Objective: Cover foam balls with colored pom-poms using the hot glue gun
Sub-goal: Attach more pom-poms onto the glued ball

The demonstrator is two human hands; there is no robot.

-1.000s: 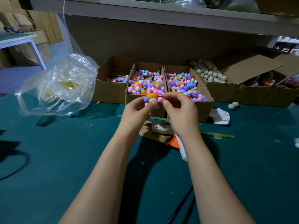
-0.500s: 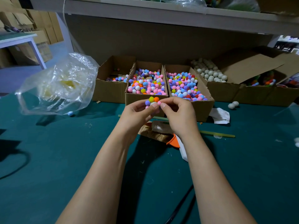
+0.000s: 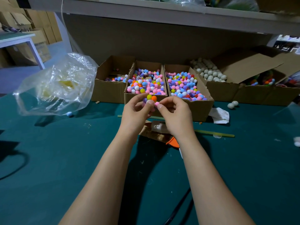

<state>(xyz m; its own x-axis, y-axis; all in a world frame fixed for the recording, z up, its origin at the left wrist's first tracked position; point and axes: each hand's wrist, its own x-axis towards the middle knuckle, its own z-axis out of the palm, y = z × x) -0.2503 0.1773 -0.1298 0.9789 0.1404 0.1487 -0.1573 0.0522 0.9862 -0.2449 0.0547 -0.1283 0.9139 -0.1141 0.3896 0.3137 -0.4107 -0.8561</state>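
Teal-green tabletop (image 3: pixel 48 159) under a grey shelf (image 3: pixel 146 12), stacked cardboard off in the room to the left. Lined up along the far edge: a near-empty box (image 3: pixel 110 91), then a middle pom-pom box (image 3: pixel 129 97) and a second pom-pom box (image 3: pixel 206 104), both heaped with mixed colours, then a box of bare white balls (image 3: pixel 217 90) toward the far right corner. Crinkly plastic bag (image 3: pixel 56 85) near the far left edge, with a stray blue pom-pom (image 3: pixel 69 114) just beside it. Two loose white balls (image 3: pixel 233 104) on the tabletop just in front of the boxes.

Holding the foam ball (image 3: pixel 150 99) up off the tabletop, midway along the far edge, right in front of the middle pom-pom box. Partly covered: yellow, orange and purple fluff on top. Left hand (image 3: pixel 134 114) wrapped round it from the left, fingers curled, thumb pressed on the near side. Right hand (image 3: pixel 177 116) pinching a pink pom-pom (image 3: pixel 157 103) between thumb and forefinger, touching the ball's right side, other fingers loosely curled.

Under the right wrist: a cardboard scrap (image 3: pixel 154 132) and an orange bit poking out, probably the glue gun (image 3: pixel 173 142), mostly hidden by the arm. Thin green stick (image 3: pixel 214 133) lying to the right of it.
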